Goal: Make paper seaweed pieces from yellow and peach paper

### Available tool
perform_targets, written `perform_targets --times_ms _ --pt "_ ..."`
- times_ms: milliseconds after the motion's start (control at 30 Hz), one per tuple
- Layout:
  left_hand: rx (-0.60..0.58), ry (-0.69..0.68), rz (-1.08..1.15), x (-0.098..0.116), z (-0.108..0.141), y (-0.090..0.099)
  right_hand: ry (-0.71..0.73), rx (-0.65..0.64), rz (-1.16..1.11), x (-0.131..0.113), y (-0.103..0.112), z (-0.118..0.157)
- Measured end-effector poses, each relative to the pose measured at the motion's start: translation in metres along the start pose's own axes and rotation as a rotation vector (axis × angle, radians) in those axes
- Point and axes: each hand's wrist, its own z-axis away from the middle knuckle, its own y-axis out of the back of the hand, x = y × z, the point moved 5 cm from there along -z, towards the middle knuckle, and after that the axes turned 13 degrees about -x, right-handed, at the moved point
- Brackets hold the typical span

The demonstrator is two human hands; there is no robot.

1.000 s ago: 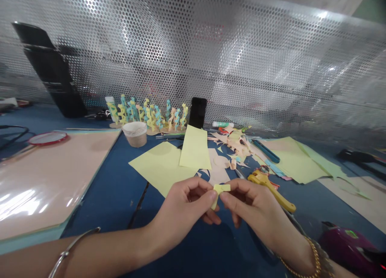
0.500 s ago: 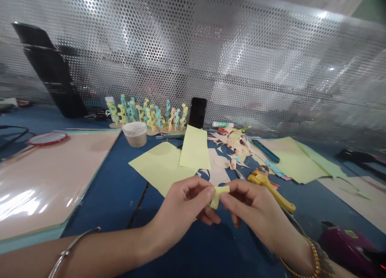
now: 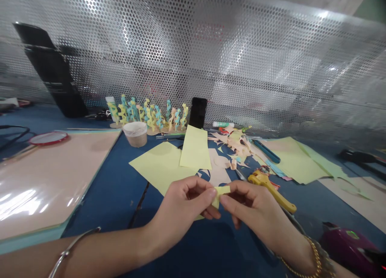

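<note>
Between my two hands is a small folded strip of yellow paper (image 3: 222, 190), with one part hanging down. My left hand (image 3: 189, 199) pinches its left side between thumb and forefinger. The thumb and forefinger of my right hand (image 3: 251, 203) are closed on its right side. Just beyond my fingers lie a yellow paper rectangle (image 3: 196, 147) and a larger yellow sheet (image 3: 159, 161) partly under it. Yellow-handled pliers or cutters (image 3: 271, 189) rest close to my right hand; their exact kind is unclear.
Behind the white cup (image 3: 135, 134) stand several curled paper pieces (image 3: 150, 115). A phone (image 3: 198, 112) leans near the perforated metal panel (image 3: 271, 61). Paper scraps (image 3: 238, 145) and a blue-handled tool (image 3: 267, 150) lie right of centre. At left, a magnifying glass (image 3: 48, 138) rests on pink sheets (image 3: 75, 165).
Both hands keep their pinch on the yellow paper strip, and the fingers have shifted only slightly around it. Everything on the table stays in place.
</note>
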Motion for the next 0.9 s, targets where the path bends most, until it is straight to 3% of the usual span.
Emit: perform_targets --times_ms 900 --pt "-0.002 -0.005 -0.003 -0.0021 -0.0001 0.0000 0.011 0.004 0.019 -0.0018 -0.0011 -0.0007"
